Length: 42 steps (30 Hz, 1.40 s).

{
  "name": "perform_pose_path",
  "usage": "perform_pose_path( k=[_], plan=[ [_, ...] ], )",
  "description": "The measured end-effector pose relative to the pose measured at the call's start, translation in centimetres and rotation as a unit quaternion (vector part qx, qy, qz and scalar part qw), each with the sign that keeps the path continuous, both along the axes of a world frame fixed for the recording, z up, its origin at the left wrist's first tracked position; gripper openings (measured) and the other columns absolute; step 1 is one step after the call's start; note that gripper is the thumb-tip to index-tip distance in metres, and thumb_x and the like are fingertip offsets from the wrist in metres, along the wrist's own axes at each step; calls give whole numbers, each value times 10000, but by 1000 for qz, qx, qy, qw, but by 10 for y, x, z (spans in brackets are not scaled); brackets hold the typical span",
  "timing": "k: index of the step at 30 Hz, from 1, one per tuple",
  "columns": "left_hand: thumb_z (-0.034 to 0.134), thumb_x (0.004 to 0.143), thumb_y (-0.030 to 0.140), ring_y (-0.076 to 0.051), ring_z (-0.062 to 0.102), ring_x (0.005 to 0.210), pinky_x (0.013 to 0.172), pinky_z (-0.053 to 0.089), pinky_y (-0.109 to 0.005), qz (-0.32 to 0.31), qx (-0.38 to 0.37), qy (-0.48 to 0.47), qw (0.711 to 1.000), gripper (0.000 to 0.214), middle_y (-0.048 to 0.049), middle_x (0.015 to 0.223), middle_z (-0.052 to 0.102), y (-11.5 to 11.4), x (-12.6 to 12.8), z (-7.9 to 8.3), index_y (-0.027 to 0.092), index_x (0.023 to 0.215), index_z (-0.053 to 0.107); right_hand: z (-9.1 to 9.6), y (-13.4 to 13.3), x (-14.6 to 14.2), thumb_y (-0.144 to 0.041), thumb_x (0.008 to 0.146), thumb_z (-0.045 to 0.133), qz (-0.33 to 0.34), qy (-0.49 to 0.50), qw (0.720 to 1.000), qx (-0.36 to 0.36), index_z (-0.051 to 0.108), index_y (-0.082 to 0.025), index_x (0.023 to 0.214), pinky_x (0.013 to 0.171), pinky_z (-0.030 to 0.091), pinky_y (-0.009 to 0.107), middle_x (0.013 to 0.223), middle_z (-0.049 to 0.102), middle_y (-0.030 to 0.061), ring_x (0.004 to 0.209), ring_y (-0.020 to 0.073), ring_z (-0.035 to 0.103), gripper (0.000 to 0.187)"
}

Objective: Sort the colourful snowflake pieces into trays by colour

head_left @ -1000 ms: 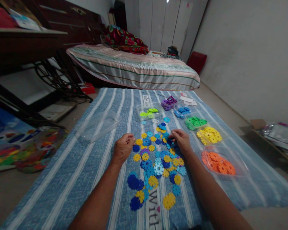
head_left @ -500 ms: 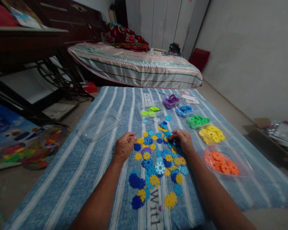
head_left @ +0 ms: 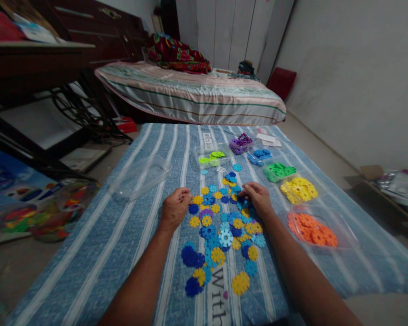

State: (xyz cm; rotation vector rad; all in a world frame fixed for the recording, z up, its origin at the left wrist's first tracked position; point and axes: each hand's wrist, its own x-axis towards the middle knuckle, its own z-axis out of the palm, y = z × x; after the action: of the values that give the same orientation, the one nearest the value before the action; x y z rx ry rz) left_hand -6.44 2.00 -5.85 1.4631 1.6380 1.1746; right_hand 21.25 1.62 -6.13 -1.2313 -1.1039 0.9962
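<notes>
Gear-edged plastic discs in yellow, light blue and dark blue lie loose and overlapping on the cloth. Along the left of this spread rests my left hand [head_left: 176,207], fingers curled in and the thumb close to them; whether anything is inside is hidden. A yellow disc [head_left: 197,199] sits right beside its fingertips. On the opposite side my right hand [head_left: 257,198] reaches over the edge of the discs, its fingers bent together next to a light blue disc [head_left: 236,189]. What these fingers hold, if anything, cannot be made out. A purple disc [head_left: 206,213] lies among the others.
Clear tubs hold orange discs [head_left: 313,230], yellow discs [head_left: 299,189], green discs [head_left: 280,170], blue discs [head_left: 260,156], purple pieces [head_left: 240,143] and lime discs [head_left: 212,158]. A clear tub [head_left: 141,177] stands at the left. Beyond the striped cloth [head_left: 122,235] is a bed [head_left: 190,93].
Both hands stay nearly in place; the right fingertips shift very slightly. The whole view drifts a little, and the discs keep their arrangement.
</notes>
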Motion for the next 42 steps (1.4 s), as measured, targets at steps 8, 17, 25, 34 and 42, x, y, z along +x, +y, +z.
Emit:
perform_pose_path(
  k=[8,17,25,34,42],
  plan=[
    [573,673,437,-189,690,634,573,546,-262,1,-3,-9,1000,317,-20,738,707,1,1,-1,207,883,631,-2,1,-2,-515,699,707,-12,10,1000,-6,680,-180,711,497,452,241,600,689,31,503,129,568,336],
    [585,681,422,-187,686,640,587,543,-264,-4,-4,-15,1000,303,-14,733,699,2,-1,-5,209,892,627,-2,3,-3,-489,684,699,-31,8,999,-7,666,-189,710,498,441,248,588,679,21,499,129,554,303],
    [587,678,419,-185,684,640,594,545,-264,-3,-3,-13,1000,304,-11,727,695,2,-1,-6,208,892,628,3,3,-5,-486,658,696,-42,9,999,-11,654,-187,700,482,435,244,576,673,22,486,127,547,305],
    [591,682,411,-187,695,645,588,555,-259,3,-6,-7,1000,290,-11,728,707,0,1,0,213,886,642,0,2,-4,-501,677,688,-42,2,999,-9,655,-191,716,485,446,247,592,676,26,511,136,563,314],
    [589,676,419,-188,694,641,586,556,-263,1,-5,-17,1000,309,-15,725,708,1,0,-3,209,896,640,-6,6,-3,-489,685,691,-45,12,999,0,648,-187,736,483,430,240,592,668,16,492,121,543,309]
  ],
)
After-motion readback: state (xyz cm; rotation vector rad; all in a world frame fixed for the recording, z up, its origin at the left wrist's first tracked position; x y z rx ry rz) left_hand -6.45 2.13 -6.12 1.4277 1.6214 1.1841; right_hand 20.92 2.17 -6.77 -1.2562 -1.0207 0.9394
